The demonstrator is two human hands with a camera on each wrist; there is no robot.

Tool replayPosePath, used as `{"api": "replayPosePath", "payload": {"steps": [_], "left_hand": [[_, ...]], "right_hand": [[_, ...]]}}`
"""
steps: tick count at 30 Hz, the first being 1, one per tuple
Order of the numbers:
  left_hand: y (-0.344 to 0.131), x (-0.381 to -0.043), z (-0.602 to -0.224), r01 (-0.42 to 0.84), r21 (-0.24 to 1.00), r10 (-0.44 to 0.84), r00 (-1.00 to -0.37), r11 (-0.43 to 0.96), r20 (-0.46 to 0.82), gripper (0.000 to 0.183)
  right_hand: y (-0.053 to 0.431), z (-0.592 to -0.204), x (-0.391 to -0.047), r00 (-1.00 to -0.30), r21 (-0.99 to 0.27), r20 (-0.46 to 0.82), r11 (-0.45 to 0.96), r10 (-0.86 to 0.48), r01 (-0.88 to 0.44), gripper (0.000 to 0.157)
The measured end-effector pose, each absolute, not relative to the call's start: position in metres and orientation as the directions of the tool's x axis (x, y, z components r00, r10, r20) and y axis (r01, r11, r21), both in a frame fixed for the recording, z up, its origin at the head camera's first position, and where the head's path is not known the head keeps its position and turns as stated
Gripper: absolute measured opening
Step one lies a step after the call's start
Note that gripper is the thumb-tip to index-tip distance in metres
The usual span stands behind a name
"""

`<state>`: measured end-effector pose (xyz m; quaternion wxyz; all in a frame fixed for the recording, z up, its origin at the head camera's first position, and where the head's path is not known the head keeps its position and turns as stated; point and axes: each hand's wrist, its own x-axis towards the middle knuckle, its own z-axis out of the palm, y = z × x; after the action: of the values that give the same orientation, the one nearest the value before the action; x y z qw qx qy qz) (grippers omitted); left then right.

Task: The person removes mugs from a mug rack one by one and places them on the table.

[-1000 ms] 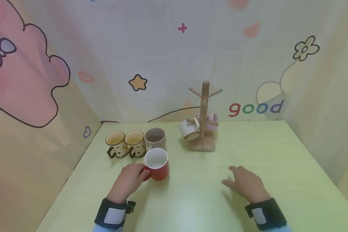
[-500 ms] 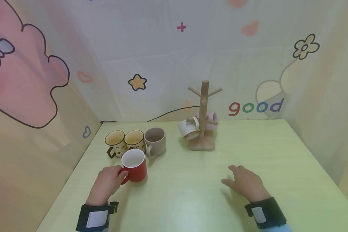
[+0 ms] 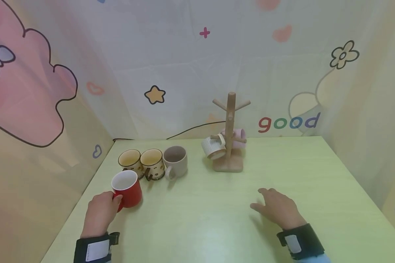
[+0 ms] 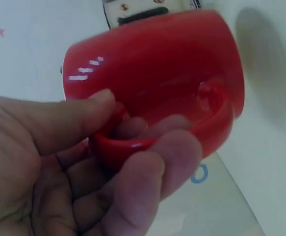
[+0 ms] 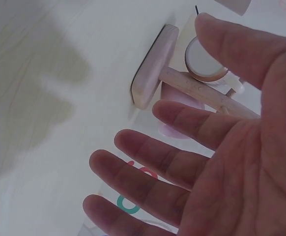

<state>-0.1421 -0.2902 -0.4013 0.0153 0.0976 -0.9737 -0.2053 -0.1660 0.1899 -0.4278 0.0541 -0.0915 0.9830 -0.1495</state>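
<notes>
A red mug (image 3: pixel 130 194) with a white inside is at the left of the table, in front of the two spotted mugs. My left hand (image 3: pixel 100 212) grips its handle; in the left wrist view, thumb and fingers curl round the handle (image 4: pixel 216 128). Whether the mug's base touches the table, I cannot tell. Over the right part of the table, my right hand (image 3: pixel 279 208) holds nothing, its fingers spread and relaxed, also in the right wrist view. Nearest to it stands a wooden mug tree (image 3: pixel 229 128), bearing a white ribbed mug (image 3: pixel 213 148) and a pink mug (image 3: pixel 239 138).
Two cream spotted mugs (image 3: pixel 153 168) with dark handles stand side by side at the back left, the left one partly hidden by the red mug. Right of them is a grey mug (image 3: pixel 177 164). A printed cloth (image 3: pixel 184 73) hangs behind the pale table (image 3: pixel 200 223).
My left hand has carried the red mug leftward, from in front of the grey mug to in front of the left spotted mug. My right hand has stayed in place.
</notes>
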Motion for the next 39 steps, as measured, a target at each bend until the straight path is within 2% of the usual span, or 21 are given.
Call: {"api": "replayPosePath", "payload": {"steps": [6,15,29,39], "left_hand": [[-0.302,-0.144,-0.410,-0.265,0.431,-0.275,-0.961,0.862,-0.041,0.028],[-0.311,-0.146,-0.433,-0.307,0.450,-0.305,-0.949,0.839,-0.080,0.030],[-0.307,-0.147,-0.430,-0.345,0.453,-0.325,-0.937,0.822,-0.125,0.031],[-0.306,-0.144,-0.432,-0.343,0.415,-0.333,-0.938,0.843,-0.098,0.030]], "right_hand": [[0.190,-0.428,-0.167,-0.977,-0.304,-0.094,0.940,-0.192,-0.155,0.061],[0.189,-0.429,-0.167,-0.974,-0.314,-0.102,0.936,-0.201,-0.160,0.062],[0.188,-0.429,-0.166,-0.974,-0.323,-0.105,0.933,-0.201,-0.157,0.061],[0.187,-0.432,-0.167,-0.973,-0.318,-0.112,0.935,-0.202,-0.157,0.061]]}}
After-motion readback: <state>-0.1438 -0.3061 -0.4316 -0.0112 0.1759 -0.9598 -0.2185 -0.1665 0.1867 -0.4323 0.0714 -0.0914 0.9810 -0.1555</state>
